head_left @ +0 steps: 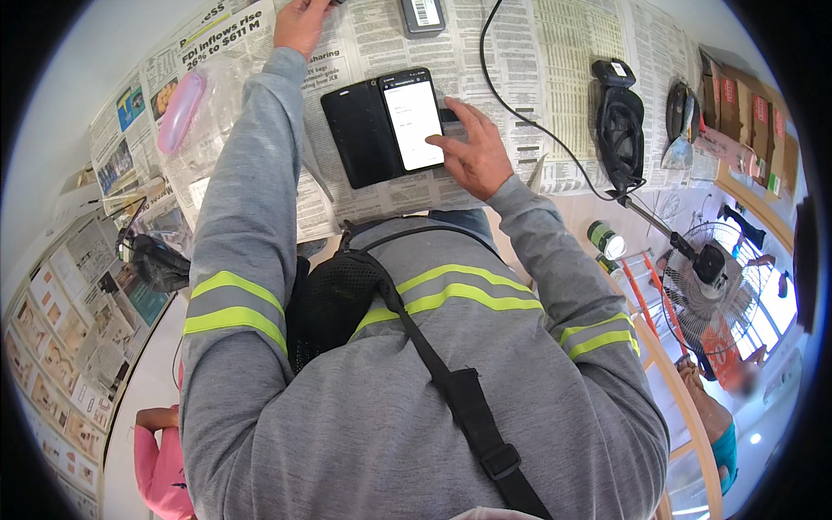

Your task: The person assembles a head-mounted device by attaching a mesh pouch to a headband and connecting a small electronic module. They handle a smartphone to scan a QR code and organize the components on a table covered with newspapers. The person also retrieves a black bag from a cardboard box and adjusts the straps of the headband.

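Note:
A smartphone with a bright white screen lies face up in a black flip case, its cover folded out flat to the left. At its right edge is my right hand, holding nothing, fingers apart and the thumb tip over the screen. My left hand reaches to the far edge of the picture. Its fingers close around a small dark thing, mostly cut off by the frame. Near the far edge rests a dark grey device with a barcode label.
Newspaper covers the table. A pink oval case lies left on clear plastic. A black cable runs right of the phone, near a black strapped item. Beyond stand cardboard boxes and a fan. Other people are behind both sides.

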A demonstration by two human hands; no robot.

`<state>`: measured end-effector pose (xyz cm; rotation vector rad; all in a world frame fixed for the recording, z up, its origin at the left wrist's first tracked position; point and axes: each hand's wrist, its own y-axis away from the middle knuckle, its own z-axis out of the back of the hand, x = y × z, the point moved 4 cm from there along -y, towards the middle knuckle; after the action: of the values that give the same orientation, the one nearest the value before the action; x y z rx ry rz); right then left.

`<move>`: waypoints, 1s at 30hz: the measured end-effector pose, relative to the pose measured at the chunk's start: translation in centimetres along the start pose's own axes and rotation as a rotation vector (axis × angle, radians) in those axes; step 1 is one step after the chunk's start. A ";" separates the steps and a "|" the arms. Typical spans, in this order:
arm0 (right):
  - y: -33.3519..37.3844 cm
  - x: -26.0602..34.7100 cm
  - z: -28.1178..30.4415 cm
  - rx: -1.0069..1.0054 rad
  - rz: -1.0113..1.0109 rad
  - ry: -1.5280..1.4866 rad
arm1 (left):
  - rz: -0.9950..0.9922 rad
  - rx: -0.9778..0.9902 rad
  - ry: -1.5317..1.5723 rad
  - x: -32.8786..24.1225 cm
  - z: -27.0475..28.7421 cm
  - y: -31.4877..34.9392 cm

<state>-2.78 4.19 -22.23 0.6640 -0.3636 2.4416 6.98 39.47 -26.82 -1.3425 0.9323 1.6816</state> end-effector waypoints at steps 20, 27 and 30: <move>0.7 0.1 0.3 -0.021 -0.037 -0.030 | -0.001 0.007 0.030 0.3 0.1 0.0; -0.2 -0.5 -0.2 -0.101 -0.134 -0.068 | -0.006 0.009 0.026 0.2 0.1 0.0; 0.2 -0.8 -0.2 -0.091 -0.123 -0.073 | 0.000 0.006 0.027 0.2 0.1 0.0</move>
<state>-2.39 3.73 -22.81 0.7163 -0.4472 2.2748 6.92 39.56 -26.99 -1.3640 0.9520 1.6637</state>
